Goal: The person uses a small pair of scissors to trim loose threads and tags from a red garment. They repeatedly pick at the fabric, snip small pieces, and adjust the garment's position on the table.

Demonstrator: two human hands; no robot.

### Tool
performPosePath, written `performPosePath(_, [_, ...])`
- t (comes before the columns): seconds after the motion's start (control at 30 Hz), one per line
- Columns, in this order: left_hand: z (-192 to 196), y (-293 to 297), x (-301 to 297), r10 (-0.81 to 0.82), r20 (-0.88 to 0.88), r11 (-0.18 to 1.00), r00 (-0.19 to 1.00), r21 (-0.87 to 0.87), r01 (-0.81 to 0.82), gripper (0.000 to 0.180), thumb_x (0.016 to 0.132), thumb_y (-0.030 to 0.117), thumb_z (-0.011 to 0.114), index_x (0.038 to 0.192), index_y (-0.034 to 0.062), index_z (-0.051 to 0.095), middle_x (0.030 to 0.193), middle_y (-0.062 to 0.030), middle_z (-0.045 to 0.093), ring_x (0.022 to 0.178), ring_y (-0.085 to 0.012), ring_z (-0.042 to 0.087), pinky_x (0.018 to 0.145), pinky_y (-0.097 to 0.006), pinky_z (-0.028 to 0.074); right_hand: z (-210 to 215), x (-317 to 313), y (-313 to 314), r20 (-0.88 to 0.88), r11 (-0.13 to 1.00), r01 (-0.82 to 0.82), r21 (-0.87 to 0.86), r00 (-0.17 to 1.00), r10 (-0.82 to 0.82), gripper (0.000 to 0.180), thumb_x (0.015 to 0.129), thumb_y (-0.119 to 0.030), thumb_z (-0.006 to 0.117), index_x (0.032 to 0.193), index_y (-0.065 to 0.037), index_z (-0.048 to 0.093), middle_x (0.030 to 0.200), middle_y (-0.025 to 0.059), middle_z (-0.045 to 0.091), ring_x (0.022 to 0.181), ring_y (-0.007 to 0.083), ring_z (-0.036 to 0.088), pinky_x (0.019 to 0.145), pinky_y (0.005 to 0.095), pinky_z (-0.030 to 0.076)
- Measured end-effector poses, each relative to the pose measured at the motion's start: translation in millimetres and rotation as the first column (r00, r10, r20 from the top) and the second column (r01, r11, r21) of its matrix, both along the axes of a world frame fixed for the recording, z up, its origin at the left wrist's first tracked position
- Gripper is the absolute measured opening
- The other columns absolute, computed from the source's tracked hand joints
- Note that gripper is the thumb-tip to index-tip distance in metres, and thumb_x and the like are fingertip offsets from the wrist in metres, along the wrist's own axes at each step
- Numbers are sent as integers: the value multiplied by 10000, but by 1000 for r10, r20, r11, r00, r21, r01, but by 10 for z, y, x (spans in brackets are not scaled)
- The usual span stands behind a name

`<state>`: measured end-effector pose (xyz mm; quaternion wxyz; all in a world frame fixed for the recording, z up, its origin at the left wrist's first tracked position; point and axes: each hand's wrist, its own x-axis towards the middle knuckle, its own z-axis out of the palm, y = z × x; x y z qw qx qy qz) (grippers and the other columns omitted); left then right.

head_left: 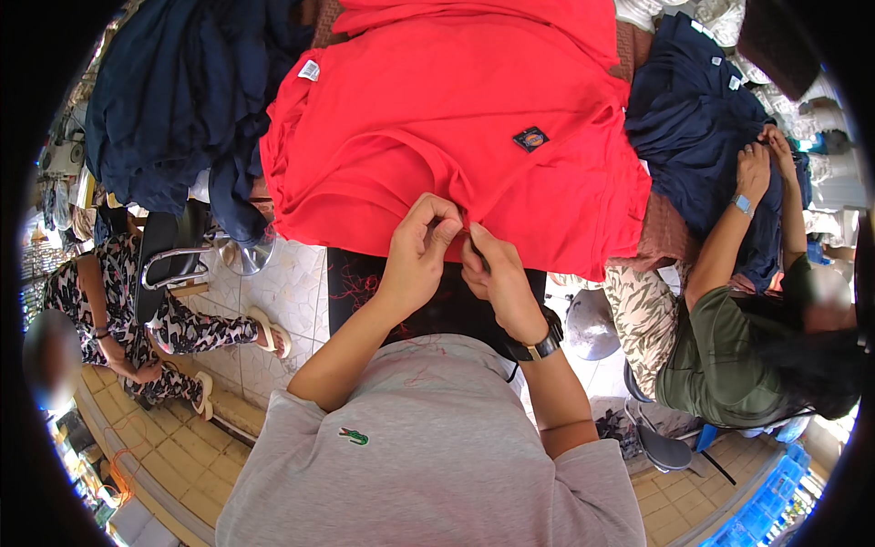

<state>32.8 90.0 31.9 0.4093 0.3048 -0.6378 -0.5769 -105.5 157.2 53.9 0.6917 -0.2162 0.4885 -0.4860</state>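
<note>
Red cotton-like knit, one garment: the red shirt lies spread flat over the middle of the surface, its lower hem hanging just over the near edge, a small dark patch label on its right half and a white tag at its far left corner. Left of it, toward the far left corner, a heap of dark navy garments, untouched. At the near edge, centre: the left hand, fingers curled narrow and pinching a fold of the red hem; just beside it and touching the same fold, the right hand, closed on the cloth and seemingly on a small dark tool, too hidden to tell what kind; a dark wristwatch sits on that wrist. Both hands meet at a single spot on the hem. State of work, as a judgement: attention to the hem is in hand at this one point; the rest of the shirt lies smooth and unhandled, and no finished pile can be told apart from the unfinished. Right of the red shirt, at the right edge, a second navy pile, where a co-worker's hands in a green top press into the cloth. On the floor at left, a seated person in patterned clothing.
</note>
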Motion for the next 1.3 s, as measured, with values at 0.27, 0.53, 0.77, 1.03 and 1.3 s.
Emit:
performPosePath(0.27, [4,7,50,-49,-161,962,986,257,90,133,1063,130,529,1031,2,539,1160,-82,554,1077,-154,582,1028,-325,481,17,-158,161,-58,1000,11,0,998,-11,567,1078,-489,370,750,-53,524,598,-60,317,482,50,257,454,249,191])
performPosePath(0.53, [-12,0,67,-68,-107,975,992,202,89,134,1051,138,556,990,19,555,1200,-91,558,1062,-146,566,991,-314,454,-9,-20,82,-31,1000,16,-17,999,-16,582,1096,-495,358,781,-40,539,585,-65,328,462,42,258,433,240,195])
performPosePath(0.77, [42,32,68,-106,-57,975,993,189,115,154,1047,160,566,951,40,559,1209,-95,537,1124,-164,534,1023,-337,426,53,-10,4,20,997,55,46,998,-56,539,1088,-473,412,740,-74,513,567,-59,314,441,45,270,421,230,202])
performPosePath(1.03, [-29,14,57,-111,-40,986,993,118,115,149,1046,134,559,952,19,558,1223,-104,515,1102,-165,540,1008,-324,421,-96,-30,12,26,999,33,17,999,-33,559,1091,-476,397,688,-96,479,546,-60,304,444,48,254,427,238,183])
performPosePath(1.3, [-9,7,173,-171,-46,980,984,94,175,138,1048,150,546,980,30,549,1246,-115,509,1125,-212,580,1043,-378,450,-71,-169,90,-531,937,247,-248,774,-345,235,959,-228,701,958,-4,632,855,-12,571,592,14,355,521,209,277])
